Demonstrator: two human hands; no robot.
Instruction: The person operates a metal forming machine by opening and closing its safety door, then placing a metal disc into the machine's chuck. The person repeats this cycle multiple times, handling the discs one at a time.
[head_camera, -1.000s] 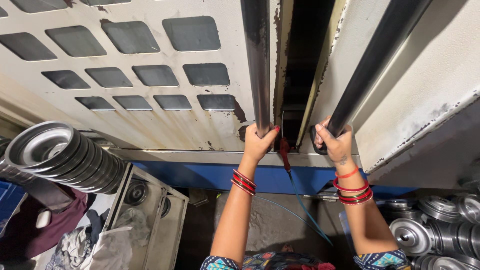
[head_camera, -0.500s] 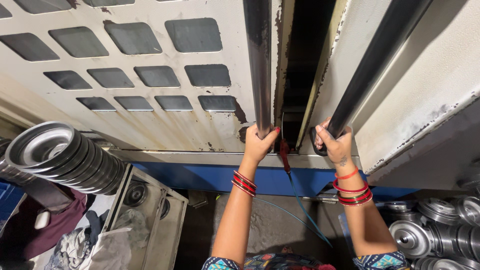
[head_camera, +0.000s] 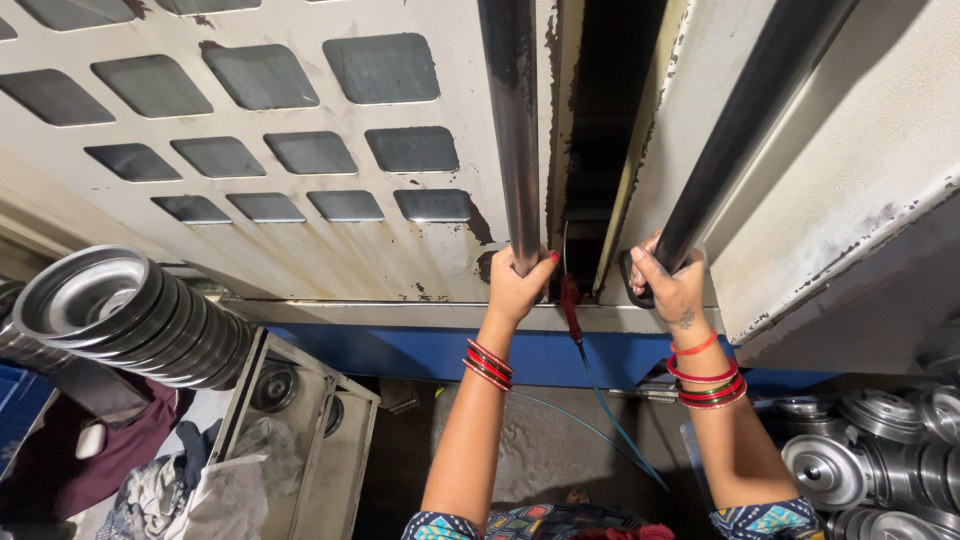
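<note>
Nearest, stacked metal pulleys at lower right, more at left. Beyond, left hand wrapped tight around the bottom of the left door handle bar; right hand clenched likewise on the right bar. Farther, worn white machine doors, a dark gap between.

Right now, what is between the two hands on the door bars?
In the head view, between the left hand and right hand lies the dark door gap, with a red-handled tool hanging there.
</note>
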